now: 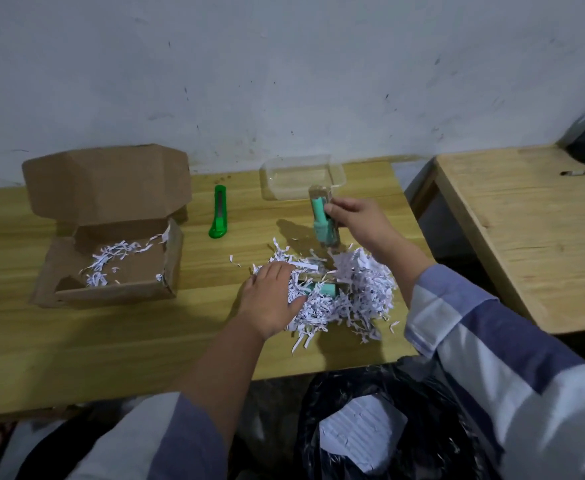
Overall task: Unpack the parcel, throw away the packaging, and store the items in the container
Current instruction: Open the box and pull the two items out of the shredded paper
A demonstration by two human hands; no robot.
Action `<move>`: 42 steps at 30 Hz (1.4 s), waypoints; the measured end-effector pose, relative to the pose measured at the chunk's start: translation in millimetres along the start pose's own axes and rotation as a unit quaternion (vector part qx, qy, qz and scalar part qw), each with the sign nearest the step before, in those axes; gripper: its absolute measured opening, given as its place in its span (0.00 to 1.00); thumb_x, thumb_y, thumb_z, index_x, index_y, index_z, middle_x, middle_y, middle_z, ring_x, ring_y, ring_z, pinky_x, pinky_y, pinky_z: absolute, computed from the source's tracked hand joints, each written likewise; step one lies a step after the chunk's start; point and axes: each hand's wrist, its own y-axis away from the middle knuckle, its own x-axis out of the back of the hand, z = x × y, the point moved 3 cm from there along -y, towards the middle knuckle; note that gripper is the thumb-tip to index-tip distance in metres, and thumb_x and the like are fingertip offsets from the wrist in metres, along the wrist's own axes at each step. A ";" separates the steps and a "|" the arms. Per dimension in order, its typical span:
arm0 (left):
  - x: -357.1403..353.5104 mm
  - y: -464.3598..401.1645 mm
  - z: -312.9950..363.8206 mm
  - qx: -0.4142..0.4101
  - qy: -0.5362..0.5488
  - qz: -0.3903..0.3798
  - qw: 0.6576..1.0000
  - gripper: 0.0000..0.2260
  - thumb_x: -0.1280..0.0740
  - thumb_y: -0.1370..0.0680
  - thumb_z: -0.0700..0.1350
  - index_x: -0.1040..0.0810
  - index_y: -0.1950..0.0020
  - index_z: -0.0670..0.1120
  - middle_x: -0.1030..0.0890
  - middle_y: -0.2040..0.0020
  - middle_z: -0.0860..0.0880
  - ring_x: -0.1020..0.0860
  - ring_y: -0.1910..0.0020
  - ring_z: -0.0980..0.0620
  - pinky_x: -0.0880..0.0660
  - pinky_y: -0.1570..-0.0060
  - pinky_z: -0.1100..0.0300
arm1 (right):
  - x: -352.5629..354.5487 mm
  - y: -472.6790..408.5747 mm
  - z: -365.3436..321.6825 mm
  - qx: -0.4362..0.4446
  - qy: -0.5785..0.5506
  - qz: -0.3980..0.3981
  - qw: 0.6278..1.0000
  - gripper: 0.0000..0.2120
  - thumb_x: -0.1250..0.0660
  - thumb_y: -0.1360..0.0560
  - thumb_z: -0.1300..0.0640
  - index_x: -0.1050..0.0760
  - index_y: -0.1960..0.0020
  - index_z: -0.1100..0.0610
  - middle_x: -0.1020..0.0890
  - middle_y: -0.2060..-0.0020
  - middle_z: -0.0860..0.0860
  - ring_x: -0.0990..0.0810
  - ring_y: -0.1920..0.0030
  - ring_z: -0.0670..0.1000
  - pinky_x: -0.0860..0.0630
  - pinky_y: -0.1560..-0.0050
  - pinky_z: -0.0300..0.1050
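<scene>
My right hand holds a clear box with a teal bottle upright above the table, just in front of the empty clear plastic container. A heap of shredded white paper lies on the wooden table. My left hand rests flat on the heap's left side, fingers spread, beside a second teal item half buried in the shreds. The opened cardboard parcel sits at the left with a few shreds inside.
A green utility knife lies between the parcel and the container. A black bin bag with white paper in it stands below the table's front edge. A second wooden table is at the right, with a dark pouch on it.
</scene>
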 end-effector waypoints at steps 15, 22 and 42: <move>4.9 -5.8 -0.3 0.002 0.072 0.055 0.996 0.30 0.48 0.28 0.63 0.35 0.29 0.52 0.33 0.28 0.54 0.40 0.27 0.53 0.51 0.26 0.45 | 29.3 -55.2 20.9 -0.127 -0.126 0.173 0.969 0.04 0.37 0.22 0.57 0.32 0.49 0.55 0.21 0.49 0.57 0.18 0.57 0.58 0.20 0.64 0.53; 32.4 -35.4 23.2 0.040 0.083 0.161 0.983 0.18 0.44 0.21 0.60 0.27 0.36 0.54 0.24 0.38 0.56 0.30 0.36 0.53 0.43 0.33 0.50 | -1.2 -45.3 17.6 -0.108 -0.178 0.106 0.972 0.07 0.36 0.22 0.57 0.30 0.45 0.57 0.20 0.57 0.53 0.19 0.61 0.53 0.20 0.65 0.50; 24.6 -46.6 18.2 0.055 0.252 0.150 0.954 0.06 0.33 0.23 0.49 0.16 0.53 0.50 0.15 0.55 0.52 0.19 0.56 0.51 0.22 0.55 0.52 | 30.0 -50.8 23.4 -0.106 -0.168 0.172 0.965 0.05 0.34 0.24 0.57 0.27 0.48 0.53 0.20 0.54 0.54 0.19 0.58 0.53 0.18 0.64 0.49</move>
